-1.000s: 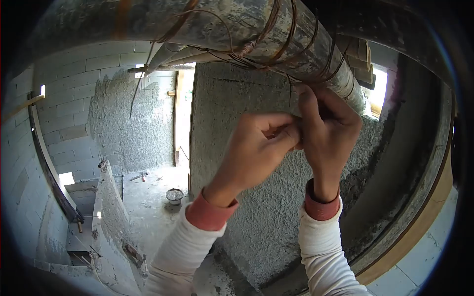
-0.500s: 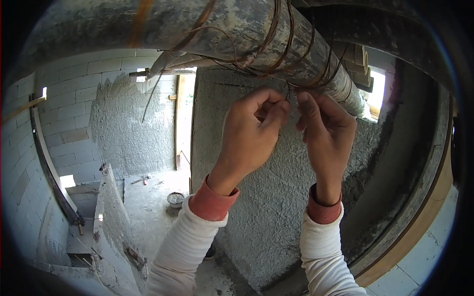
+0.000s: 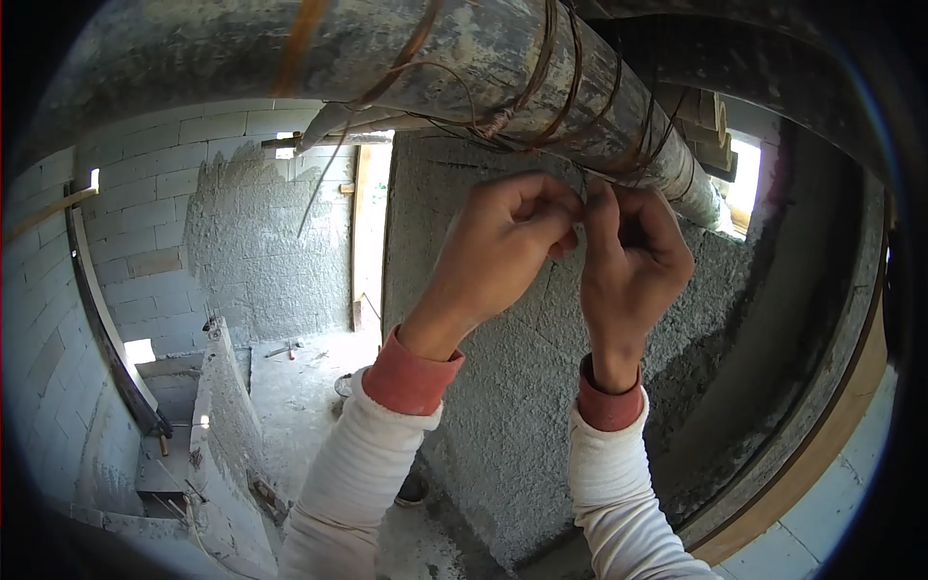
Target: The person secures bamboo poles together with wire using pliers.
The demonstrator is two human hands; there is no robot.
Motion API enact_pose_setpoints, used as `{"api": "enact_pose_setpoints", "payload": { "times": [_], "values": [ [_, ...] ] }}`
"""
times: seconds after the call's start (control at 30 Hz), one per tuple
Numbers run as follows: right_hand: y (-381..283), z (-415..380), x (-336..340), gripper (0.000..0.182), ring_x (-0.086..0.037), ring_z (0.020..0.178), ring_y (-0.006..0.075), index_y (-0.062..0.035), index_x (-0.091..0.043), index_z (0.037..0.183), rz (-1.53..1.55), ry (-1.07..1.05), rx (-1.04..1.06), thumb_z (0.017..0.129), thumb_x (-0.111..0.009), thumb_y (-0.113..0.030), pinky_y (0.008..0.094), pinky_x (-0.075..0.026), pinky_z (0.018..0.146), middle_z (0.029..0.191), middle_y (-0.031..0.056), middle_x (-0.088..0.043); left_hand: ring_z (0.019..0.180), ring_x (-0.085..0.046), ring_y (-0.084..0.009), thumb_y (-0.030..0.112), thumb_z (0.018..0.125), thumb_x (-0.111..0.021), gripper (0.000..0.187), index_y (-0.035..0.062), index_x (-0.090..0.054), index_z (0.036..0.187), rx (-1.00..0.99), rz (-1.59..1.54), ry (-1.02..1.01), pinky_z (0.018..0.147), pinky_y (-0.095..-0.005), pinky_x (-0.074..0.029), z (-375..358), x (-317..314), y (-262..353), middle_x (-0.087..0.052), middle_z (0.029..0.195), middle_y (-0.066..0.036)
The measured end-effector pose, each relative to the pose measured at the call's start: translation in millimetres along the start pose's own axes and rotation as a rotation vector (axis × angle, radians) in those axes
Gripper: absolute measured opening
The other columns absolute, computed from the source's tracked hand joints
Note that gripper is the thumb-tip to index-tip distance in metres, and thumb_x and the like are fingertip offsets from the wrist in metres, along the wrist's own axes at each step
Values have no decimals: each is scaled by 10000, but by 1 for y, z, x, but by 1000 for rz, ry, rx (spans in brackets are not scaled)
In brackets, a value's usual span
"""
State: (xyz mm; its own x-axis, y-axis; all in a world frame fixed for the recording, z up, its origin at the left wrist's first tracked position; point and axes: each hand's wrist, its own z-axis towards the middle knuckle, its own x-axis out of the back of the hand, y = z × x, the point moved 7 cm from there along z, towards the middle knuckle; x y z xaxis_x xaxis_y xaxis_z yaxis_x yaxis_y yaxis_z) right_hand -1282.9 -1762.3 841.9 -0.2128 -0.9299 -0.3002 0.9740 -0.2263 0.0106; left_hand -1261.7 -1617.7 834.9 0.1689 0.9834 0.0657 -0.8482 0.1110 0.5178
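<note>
A thick, stained grey pipe (image 3: pixel 464 48) crosses overhead, wrapped in several turns of thin rusty wire (image 3: pixel 500 123). Just beneath it, my left hand (image 3: pixel 498 251) is closed in a pinch, its thumb and fingertips pressed together at a thin strand hanging from the wraps. My right hand (image 3: pixel 633 261) pinches close beside it, thumb against bent index finger, at the same strand. The fingertips of both hands nearly touch, and they hide most of the wire between them. One loose wire end hangs down to the left of my hands.
Behind my hands stands a rough grey plastered wall (image 3: pixel 503 387). Another dark pipe (image 3: pixel 735 58) runs at the upper right. Pale block walls (image 3: pixel 145 213) are at the left. Lower down are a low partition (image 3: pixel 227 416), a bucket (image 3: pixel 411 490) and a tool (image 3: pixel 283 352) on the floor.
My right hand has moved slightly left, bringing its fingertips against those of my left hand. Both hands stay pinched below the pipe. The whole view has shifted a little.
</note>
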Motion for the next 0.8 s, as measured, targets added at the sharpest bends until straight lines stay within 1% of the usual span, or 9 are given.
{"api": "enact_pose_setpoints", "payload": {
  "times": [0.07,0.17,0.27,0.37,0.47,0.57,0.67,0.7,0.8],
  "values": [
    [-2,-1,1,178,-481,609,32,28,-664,779,-33,12,51,902,-765,-52,215,-370,554,700,-5,-575,843,-643,-109,225,1049,-560,244,28,-692,1105,37,-59,-22,789,-275,-500,4,0,-2,-696,932,-27],
    [2,-2,2,167,-488,603,42,33,-673,791,-36,85,44,907,-759,-50,225,-374,548,698,3,-577,895,-659,-138,231,1039,-556,249,47,-691,1136,115,-244,23,820,-298,-499,12,-1,-1,-700,1007,-24],
    [3,1,-1,153,-494,601,52,39,-678,796,24,49,-140,909,-737,-46,233,-379,549,694,9,-574,951,-657,-151,227,1029,-567,241,72,-691,1165,194,-453,-50,837,-317,-498,20,-7,-21,-693,1083,-17],
    [-3,5,-4,148,-500,610,58,47,-672,794,14,53,-137,907,-710,-41,233,-381,556,695,13,-577,926,-653,-117,234,985,-626,173,110,-706,1074,190,-694,-61,749,-296,-478,21,-14,-24,-705,1027,-1],
    [-11,10,4,130,-512,618,65,48,-668,811,-121,-14,-51,899,-697,-43,238,-396,561,704,21,-588,930,-637,-108,216,979,-649,130,123,-699,1054,158,-698,-12,745,-298,-475,22,-14,-29,-689,996,11],
    [-50,8,46,129,-519,610,81,47,-660,842,-29,141,127,917,-696,-52,247,-410,564,713,28,-597,938,-642,-142,225,1009,-630,177,93,-691,1110,120,-723,-124,815,-331,-500,26,-14,-40,-689,1028,-15],
    [-48,31,34,147,-545,622,84,40,-654,859,-113,13,7,945,-694,-72,249,-423,563,726,41,-606,906,-631,-133,213,1017,-617,149,93,-686,1072,136,-753,-157,792,-323,-498,30,-16,-50,-679,977,-11],
    [-41,30,27,189,-568,607,86,33,-658,865,-136,-57,-14,985,-671,-112,242,-422,553,713,45,-607,881,-627,-129,214,1007,-621,153,82,-679,1060,112,-707,-94,770,-308,-499,26,-16,-43,-672,954,-14],
    [-53,26,27,212,-589,581,93,16,-671,870,-63,-88,-60,1007,-652,-146,240,-433,544,680,42,-616,844,-619,-118,210,1000,-611,189,48,-676,1072,-1,-162,89,745,-287,-485,25,3,-33,-662,893,-19]
  ]
}}
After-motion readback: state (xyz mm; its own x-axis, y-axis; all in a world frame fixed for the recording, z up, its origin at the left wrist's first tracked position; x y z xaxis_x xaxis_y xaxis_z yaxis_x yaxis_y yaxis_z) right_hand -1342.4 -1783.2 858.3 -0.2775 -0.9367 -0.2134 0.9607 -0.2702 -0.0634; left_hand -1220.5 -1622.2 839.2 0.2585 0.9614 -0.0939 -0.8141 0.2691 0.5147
